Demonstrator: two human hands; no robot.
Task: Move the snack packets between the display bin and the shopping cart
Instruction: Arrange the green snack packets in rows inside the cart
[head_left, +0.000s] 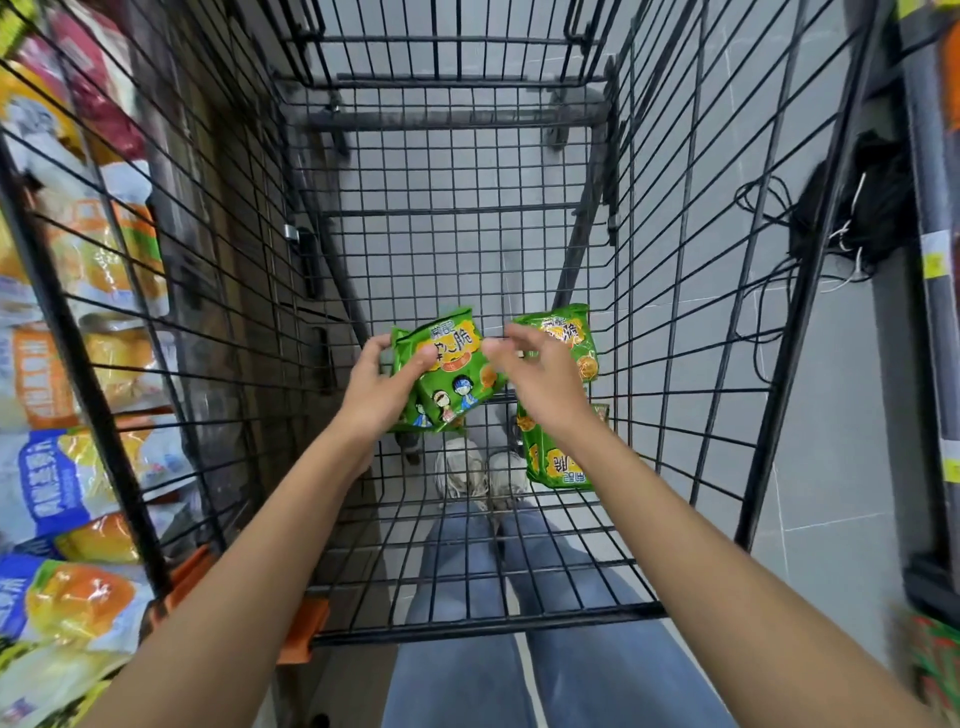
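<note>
Both your arms reach forward into the black wire shopping cart (675, 260), your left hand (376, 387) grasping flat, glossy green snack packets (457, 369) above the middle of its floor, thumb on top, while your right hand (540, 379) hovers just beside them, fingers loosely spread and released, over other packets (558, 462) lying near the right wall.

Left hand (379, 387) grips green snack packets (454, 371) inside the cart (467, 619); right hand (540, 382) hovers alongside, fingers loose.
</note>
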